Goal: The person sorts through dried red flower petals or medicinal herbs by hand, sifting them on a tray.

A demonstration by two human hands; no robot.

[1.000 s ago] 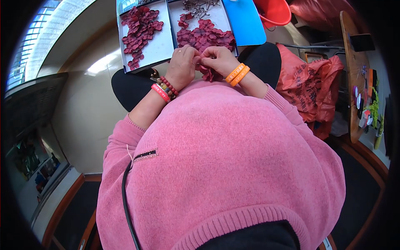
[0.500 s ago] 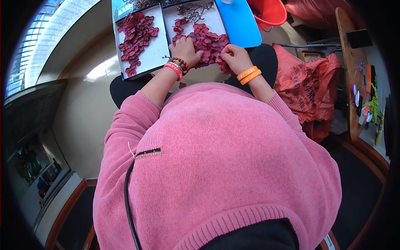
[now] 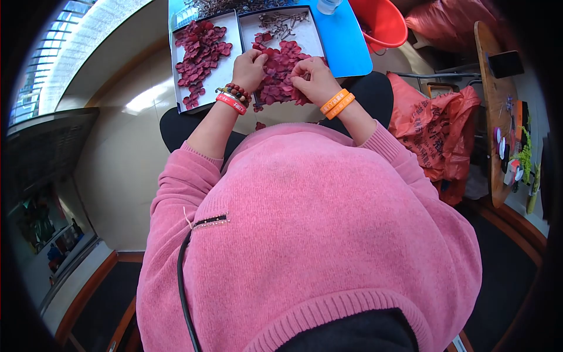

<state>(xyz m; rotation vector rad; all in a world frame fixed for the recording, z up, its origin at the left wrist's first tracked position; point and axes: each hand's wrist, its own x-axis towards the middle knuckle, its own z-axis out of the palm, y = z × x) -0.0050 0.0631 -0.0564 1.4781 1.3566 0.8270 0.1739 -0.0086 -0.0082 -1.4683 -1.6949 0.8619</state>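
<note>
Dark red petals lie heaped at the near part of the right-hand box, between my two hands. My left hand is at the heap's left edge, fingers pinched together at the petals; what they grip is too small to make out. At the heap's right side is my right hand, its fingers curled closed, with their tips hidden against the petals. More red petals lie in the left-hand box. Thin brown stems rest at the far end of the right-hand box.
Both boxes sit on a blue board across my knees. A clear cup and a pile of brown stems are at the far side. A red bucket, red plastic bags and a wooden table stand right.
My left hand has lifted from lying spread on the petals into a pinch at their left edge. My right hand has shifted left over the heap. The view has moved slightly.
</note>
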